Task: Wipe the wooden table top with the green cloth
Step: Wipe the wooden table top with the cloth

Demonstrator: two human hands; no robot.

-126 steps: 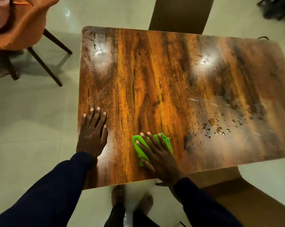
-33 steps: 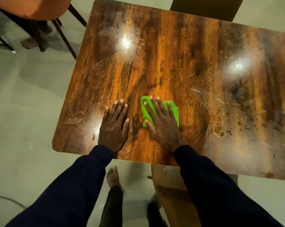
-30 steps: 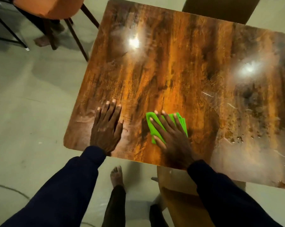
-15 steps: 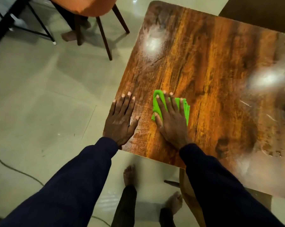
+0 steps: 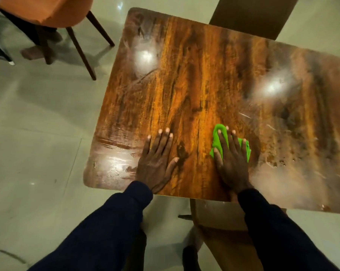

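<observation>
- The right hand (image 5: 231, 163) is laid flat, palm down, on the green cloth (image 5: 220, 133), with the fingers stretched forward and slightly spread; nothing is pinched.
- The green cloth is pressed against the wooden table top (image 5: 194, 85) near its front edge, toward the middle of the visible width, and is partly hidden under the hand, with bunched edges seen at the fingertips and at both sides.
- The left hand (image 5: 155, 163) is placed flat and bare on the wood, well apart from the cloth, with fingers close together and the thumb held out to the side.
- Small water droplets (image 5: 282, 163) are seen on the surface just to the right of the cloth.
- Smeared wet streaks (image 5: 114, 165) are visible at the near left corner.
- An orange chair (image 5: 48, 10) is seen on the floor beyond the table's left side.
</observation>
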